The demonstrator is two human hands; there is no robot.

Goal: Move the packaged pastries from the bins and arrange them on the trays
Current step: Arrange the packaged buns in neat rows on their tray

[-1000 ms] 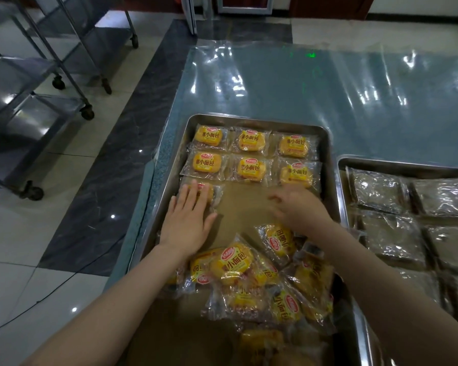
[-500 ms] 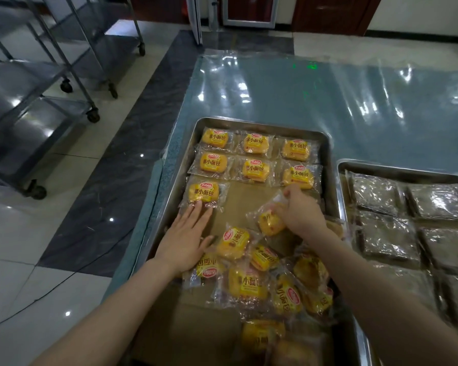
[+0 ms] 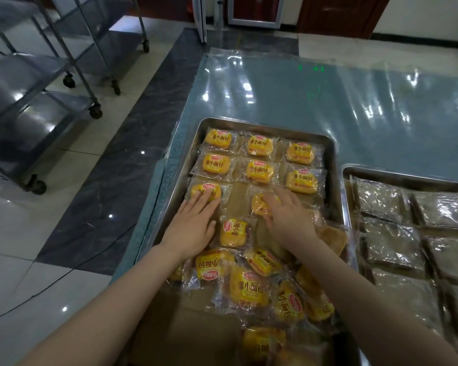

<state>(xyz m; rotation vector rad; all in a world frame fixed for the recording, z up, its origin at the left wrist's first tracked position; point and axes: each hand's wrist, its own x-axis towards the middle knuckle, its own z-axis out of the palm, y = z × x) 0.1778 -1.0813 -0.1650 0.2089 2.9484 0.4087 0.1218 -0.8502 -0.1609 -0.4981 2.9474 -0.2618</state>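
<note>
Steel tray (image 3: 181,182) holds rows of yellow pastries (image 3: 259,171).

packet (image 3: 258,206) set down, now under right grip (image 3: 288,220)

Steel shelf trolleys (image 3: 37,83) on casters (image 3: 95,112) at left, on pale floor tiles (image 3: 16,233) with a dark stone strip (image 3: 122,159). Black cable (image 3: 50,283) runs across the floor. Table under glossy clear film (image 3: 328,107); green glints (image 3: 311,67) on it, possibly a reflection. Brown door (image 3: 336,14) at the back.
</note>
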